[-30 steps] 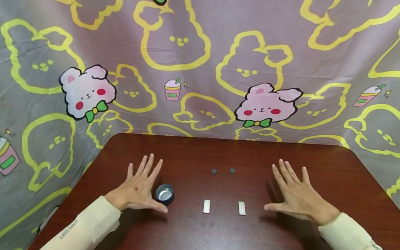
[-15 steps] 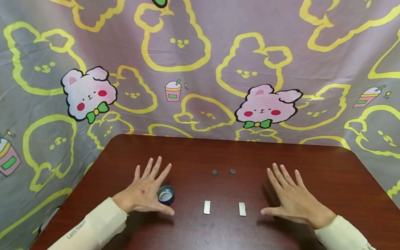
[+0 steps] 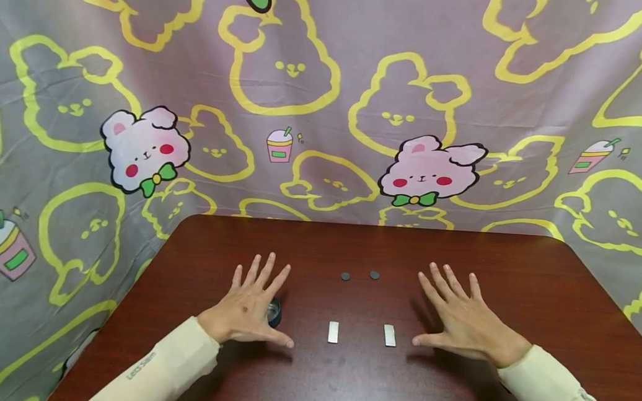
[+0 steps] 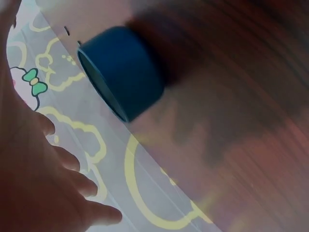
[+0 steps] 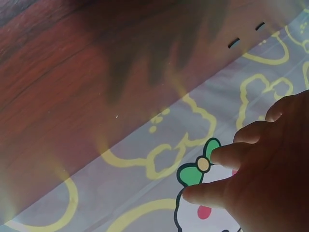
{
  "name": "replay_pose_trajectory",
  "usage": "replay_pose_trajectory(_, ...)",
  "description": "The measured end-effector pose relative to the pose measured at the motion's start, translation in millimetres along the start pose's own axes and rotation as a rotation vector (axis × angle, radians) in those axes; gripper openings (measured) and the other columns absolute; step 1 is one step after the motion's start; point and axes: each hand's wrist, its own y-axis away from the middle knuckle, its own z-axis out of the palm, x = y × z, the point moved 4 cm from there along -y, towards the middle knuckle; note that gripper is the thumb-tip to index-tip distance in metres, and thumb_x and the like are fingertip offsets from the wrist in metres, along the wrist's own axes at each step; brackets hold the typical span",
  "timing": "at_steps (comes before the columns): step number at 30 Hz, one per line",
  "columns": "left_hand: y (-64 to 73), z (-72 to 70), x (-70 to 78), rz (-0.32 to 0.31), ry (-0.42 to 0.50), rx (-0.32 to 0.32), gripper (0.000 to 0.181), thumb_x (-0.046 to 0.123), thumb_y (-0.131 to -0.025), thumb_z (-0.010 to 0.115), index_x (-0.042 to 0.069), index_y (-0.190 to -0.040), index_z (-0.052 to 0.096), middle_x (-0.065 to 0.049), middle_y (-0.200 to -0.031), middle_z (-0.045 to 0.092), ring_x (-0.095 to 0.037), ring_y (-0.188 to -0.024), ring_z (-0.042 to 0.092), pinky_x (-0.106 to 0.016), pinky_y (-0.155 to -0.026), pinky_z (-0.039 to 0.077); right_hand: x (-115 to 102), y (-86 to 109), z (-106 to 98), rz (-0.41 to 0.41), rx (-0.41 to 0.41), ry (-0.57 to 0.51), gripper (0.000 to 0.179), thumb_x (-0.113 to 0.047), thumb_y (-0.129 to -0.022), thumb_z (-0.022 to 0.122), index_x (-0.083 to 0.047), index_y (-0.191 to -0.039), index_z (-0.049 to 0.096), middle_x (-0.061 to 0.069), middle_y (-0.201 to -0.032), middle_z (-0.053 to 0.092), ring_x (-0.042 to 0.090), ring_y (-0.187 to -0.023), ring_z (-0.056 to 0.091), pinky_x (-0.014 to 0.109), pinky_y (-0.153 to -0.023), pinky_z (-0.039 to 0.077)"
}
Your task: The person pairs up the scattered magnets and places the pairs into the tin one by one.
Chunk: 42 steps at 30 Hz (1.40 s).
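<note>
My left hand (image 3: 250, 309) is held above the table with straight, spread fingers and nothing in it. Below it stands a small round dark-blue container (image 4: 123, 72), open at the top; the hand hides most of it in the head view. My right hand (image 3: 468, 319) hovers at the right side, fingers likewise spread and holding nothing. Between the hands lie two pale flat rectangular strips, a left strip (image 3: 333, 332) and a right strip (image 3: 390, 335). Farther back are two small dark round discs, a left disc (image 3: 345, 277) and a right disc (image 3: 374, 275).
The dark reddish-brown wooden table (image 3: 308, 386) has rounded far corners. A grey-pink curtain (image 3: 322, 188) with yellow bear outlines and rabbit heads hangs behind it and along both sides. Shadows of the hands fall on the tabletop.
Both hands have moved inward, the left to the right and the right to the left. The left hand now covers most of the container. The strips and discs lie where they were.
</note>
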Motion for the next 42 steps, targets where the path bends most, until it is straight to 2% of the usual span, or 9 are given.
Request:
replay_pose_trajectory(8,-8.4,5.5,15.2,0.074,-0.019,-0.014,0.136,0.08,-0.062,0.074,0.005,-0.16,0.016,-0.027,-0.163,0.001,-0.048,-0.148,0.003,-0.064,-0.117,0.013,-3.7,0.3,4.7,-0.048,0.006,-0.025,0.115,-0.077,-0.078,0.062,0.008,-0.149,0.034,0.03,-0.156,0.028,0.044,-0.143,0.03,0.071,-0.11,0.017)
replay_pose_trajectory(14,-15.0,11.3,25.8,0.098,0.033,-0.048,0.136,0.077,-0.064,0.076,-0.001,-0.158,0.016,-0.028,-0.162,0.004,-0.046,-0.148,0.004,-0.056,-0.119,0.015,-8.3,-0.4,7.9,-0.087,0.007,-0.022,0.114,-0.077,-0.08,0.06,0.012,-0.147,0.037,0.029,-0.155,0.032,0.043,-0.141,0.033,0.046,-0.122,0.0)
replay_pose_trajectory(17,-17.9,13.9,30.6,0.103,0.063,-0.053,0.134,0.076,-0.065,0.076,-0.003,-0.157,0.019,-0.029,-0.162,0.007,-0.044,-0.149,0.007,-0.054,-0.12,0.016,-10.9,-1.1,8.3,-0.097,-0.011,-0.032,0.112,-0.077,-0.082,0.058,0.012,-0.146,0.037,0.029,-0.154,0.032,0.043,-0.142,0.033,0.042,-0.123,0.004)
replay_pose_trajectory(21,-20.6,16.5,36.8,0.112,0.081,-0.052,0.131,0.073,-0.066,0.078,-0.007,-0.154,0.023,-0.03,-0.16,0.012,-0.043,-0.149,0.013,-0.052,-0.119,0.02,-13.6,-1.6,8.1,-0.11,-0.034,-0.043,0.109,-0.075,-0.084,0.057,0.013,-0.146,0.038,0.029,-0.154,0.034,0.043,-0.142,0.033,0.048,-0.118,0.025)
replay_pose_trajectory(25,-22.1,21.0,42.3,0.101,0.16,-0.089,0.125,0.065,-0.07,0.081,-0.009,-0.153,0.025,-0.027,-0.162,0.008,-0.039,-0.149,0.014,-0.048,-0.115,0.032,-16.1,-2.7,8.2,-0.115,-0.06,-0.061,0.106,-0.072,-0.085,0.06,0.013,-0.145,0.04,0.03,-0.151,0.037,0.043,-0.14,0.035,0.054,-0.112,0.032)
replay_pose_trajectory(29,-23.1,26.0,47.6,0.097,0.207,-0.102,0.115,0.059,-0.073,0.083,-0.009,-0.15,0.033,-0.025,-0.163,0.01,-0.036,-0.145,0.029,-0.043,-0.108,0.042,-19.5,-5.6,9.5,-0.112,-0.102,-0.123,0.099,-0.065,-0.085,0.066,0.014,-0.141,0.045,0.03,-0.146,0.044,0.043,-0.137,0.041,0.06,-0.109,0.035)
replay_pose_trajectory(33,-25.0,29.3,53.5,0.135,0.179,-0.077,0.099,0.054,-0.074,0.084,-0.008,-0.142,0.047,-0.024,-0.156,0.031,-0.036,-0.137,0.044,-0.044,-0.106,0.044,-24.0,-8.7,11.5,-0.12,-0.137,-0.189,0.087,-0.057,-0.085,0.072,0.012,-0.135,0.054,0.028,-0.14,0.052,0.044,-0.132,0.046,0.062,-0.105,0.037)
replay_pose_trajectory(37,-26.4,32.8,58.2,0.181,0.129,-0.052,0.079,0.05,-0.079,0.082,-0.004,-0.132,0.059,-0.017,-0.137,0.053,-0.029,-0.126,0.053,-0.039,-0.103,0.047,-29.2,-10.9,13.5,-0.156,-0.122,-0.188,0.075,-0.051,-0.085,0.075,0.01,-0.126,0.063,0.025,-0.13,0.06,0.042,-0.123,0.055,0.058,-0.099,0.045)
replay_pose_trajectory(42,-28.1,35.4,61.5,0.237,0.124,-0.011,0.063,0.044,-0.081,0.083,-0.001,-0.121,0.066,-0.007,-0.113,0.062,-0.019,-0.104,0.059,-0.031,-0.091,0.052,-34.3,-12.4,15.0,-0.174,-0.086,-0.169,0.061,-0.047,-0.083,0.078,0.003,-0.116,0.07,0.01,-0.115,0.065,0.029,-0.109,0.059,0.052,-0.086,0.05)
